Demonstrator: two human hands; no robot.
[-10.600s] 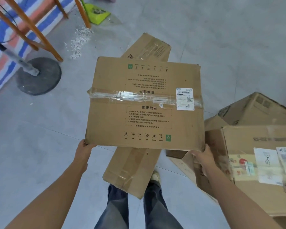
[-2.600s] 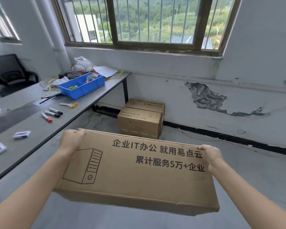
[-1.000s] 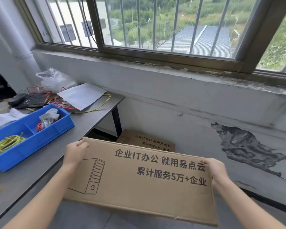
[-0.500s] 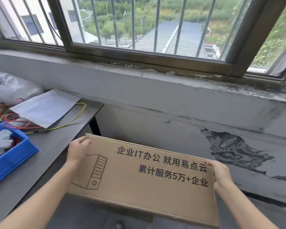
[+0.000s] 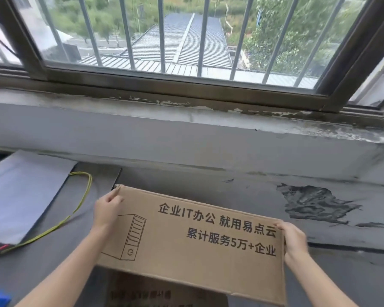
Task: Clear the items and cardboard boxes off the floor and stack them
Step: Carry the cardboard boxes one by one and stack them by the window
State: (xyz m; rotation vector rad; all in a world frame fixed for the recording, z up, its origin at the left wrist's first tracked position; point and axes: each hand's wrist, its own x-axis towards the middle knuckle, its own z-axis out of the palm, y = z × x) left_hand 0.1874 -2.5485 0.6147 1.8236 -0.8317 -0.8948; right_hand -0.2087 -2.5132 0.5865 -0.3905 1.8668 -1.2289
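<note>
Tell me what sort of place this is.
Probably a shabby upper-floor workroom or office: a barred window looks down on roofs, a desk carries wire and paper, and the wall paint is peeling.

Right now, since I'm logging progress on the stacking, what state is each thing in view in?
Flat brown cardboard box with black print: held up, tilted.
Left hand: grips its left corner.
Right hand: grips its right edge.
Brown cardboard box below: lying beneath it, in shadow.
White paper sheet: flat on grey table.
</note>
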